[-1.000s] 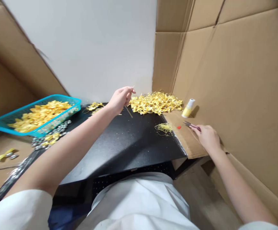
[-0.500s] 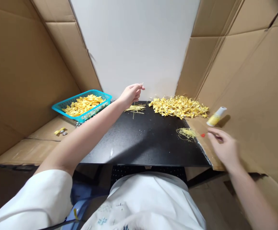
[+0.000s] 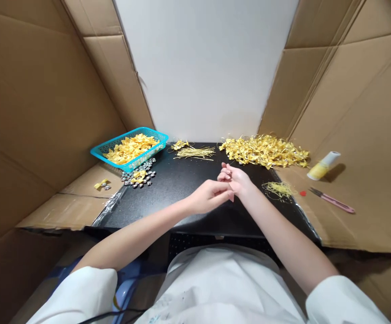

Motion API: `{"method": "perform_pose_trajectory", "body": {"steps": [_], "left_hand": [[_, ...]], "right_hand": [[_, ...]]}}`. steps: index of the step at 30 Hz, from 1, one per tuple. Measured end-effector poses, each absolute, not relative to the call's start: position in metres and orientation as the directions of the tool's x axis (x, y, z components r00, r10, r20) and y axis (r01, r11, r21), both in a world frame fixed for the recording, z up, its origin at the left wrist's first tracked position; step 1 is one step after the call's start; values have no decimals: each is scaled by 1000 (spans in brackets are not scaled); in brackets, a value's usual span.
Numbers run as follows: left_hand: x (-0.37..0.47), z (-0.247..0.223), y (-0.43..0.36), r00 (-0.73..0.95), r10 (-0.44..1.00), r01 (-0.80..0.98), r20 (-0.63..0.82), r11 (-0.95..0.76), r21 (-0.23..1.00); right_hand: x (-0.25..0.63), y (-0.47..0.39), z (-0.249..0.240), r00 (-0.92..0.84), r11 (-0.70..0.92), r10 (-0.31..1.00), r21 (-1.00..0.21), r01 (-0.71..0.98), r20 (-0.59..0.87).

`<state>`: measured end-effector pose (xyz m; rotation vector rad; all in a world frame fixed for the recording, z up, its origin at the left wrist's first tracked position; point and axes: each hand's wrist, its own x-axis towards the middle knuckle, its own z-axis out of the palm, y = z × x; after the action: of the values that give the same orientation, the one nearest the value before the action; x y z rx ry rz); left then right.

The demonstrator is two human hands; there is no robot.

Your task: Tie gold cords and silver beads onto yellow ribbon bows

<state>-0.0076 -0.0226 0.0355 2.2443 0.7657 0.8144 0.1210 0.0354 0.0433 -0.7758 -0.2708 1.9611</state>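
Note:
My left hand (image 3: 212,196) is closed over the middle of the black table (image 3: 175,202), its fingertips at the wrist of my other hand. Just beyond it, my right hand (image 3: 234,177) has its fingers curled together. Whatever either hand holds is hidden or too small to name. Behind them lie yellow ties (image 3: 195,153) in a loose bundle, with a small yellow bow cluster (image 3: 180,145) at their left. A large heap of yellow bows (image 3: 266,150) covers the back right. Tangled thin yellow scraps (image 3: 279,190) lie right of my right wrist.
A blue basket (image 3: 131,165) of yellow bows stands at the back left, silver bells (image 3: 148,174) before it. One bow (image 3: 101,183) lies on the left cardboard. Pink-handled snips (image 3: 337,203), a red piece (image 3: 303,193) and a yellow-white roll (image 3: 323,166) lie at right. Cardboard walls flank the table.
My left hand has come down and back from above the ties. My right hand has moved left from the right cardboard to meet it. The snips now show, and the view has shifted slightly.

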Motion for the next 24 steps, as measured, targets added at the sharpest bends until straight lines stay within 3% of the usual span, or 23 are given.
{"method": "perform_pose_trajectory", "body": {"steps": [5,8,10,12,14,18,21,24], "left_hand": [[3,14,-27,839,424,235,341,-848,475],[8,9,-31,900,303,238,313,-944,228],[1,10,-34,902,301,298,310,-953,57],[-21,13,-34,872,371,403,321,-914,-39],[-63,17,-29,787,531,579,313,-812,-77],[-178,21,-14,427,824,898,371,-436,-65],[-245,22,-7,180,889,984,421,-165,-72],[-267,27,1,99,929,994,356,-76,-77]], "right_hand": [[131,37,38,-333,-480,877,-632,-608,-346],[129,37,35,-301,-379,920,-769,-514,-252],[134,39,36,-266,-249,954,-858,-449,-138],[146,42,39,-220,-99,975,-922,-374,-16],[165,44,43,-183,30,980,-959,-282,84],[199,44,48,-174,223,955,-969,-108,239],[207,39,45,-171,305,938,-952,-15,303],[199,34,35,-181,314,935,-949,29,304]]}}
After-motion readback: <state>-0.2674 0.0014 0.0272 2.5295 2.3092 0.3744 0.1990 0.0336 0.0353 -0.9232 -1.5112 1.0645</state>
